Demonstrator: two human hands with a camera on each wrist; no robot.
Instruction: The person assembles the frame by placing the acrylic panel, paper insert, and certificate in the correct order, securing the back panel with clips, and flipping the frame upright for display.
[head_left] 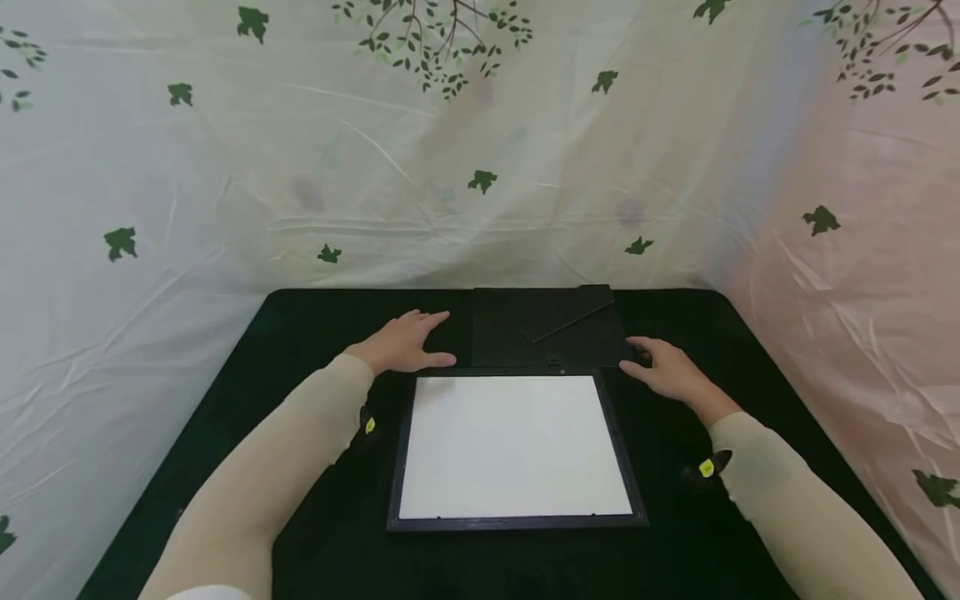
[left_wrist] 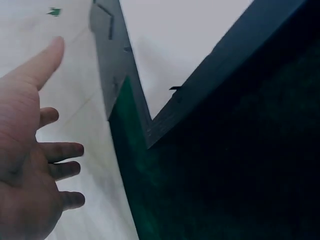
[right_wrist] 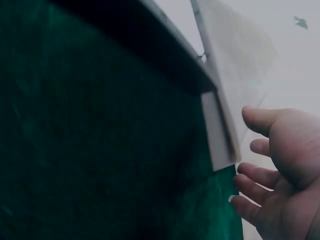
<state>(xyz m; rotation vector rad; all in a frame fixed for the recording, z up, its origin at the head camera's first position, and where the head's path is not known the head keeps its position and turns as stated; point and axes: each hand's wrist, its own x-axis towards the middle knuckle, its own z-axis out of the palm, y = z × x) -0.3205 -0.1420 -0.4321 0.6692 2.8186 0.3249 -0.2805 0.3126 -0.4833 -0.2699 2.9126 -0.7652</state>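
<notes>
A black picture frame (head_left: 517,524) lies on the dark green table, its opening filled by a white sheet (head_left: 517,446). Just beyond its far edge lies a black backing panel (head_left: 502,327) with a folded stand leg (head_left: 581,312). My left hand (head_left: 401,343) hovers left of the panel, fingers spread and holding nothing; the left wrist view shows the same bare palm (left_wrist: 22,155). Close to the panel's right edge is my right hand (head_left: 667,371), its fingers loosely bent. In the right wrist view that hand (right_wrist: 287,165) is empty beside the panel; whether a fingertip touches it I cannot tell.
Dark green cloth covers the table (head_left: 330,533) around the frame. A pale curtain (head_left: 420,217) printed with leaves and branches hangs behind the far edge and along both sides. Each sleeve has a small dark wrist device with a yellow mark (head_left: 707,468).
</notes>
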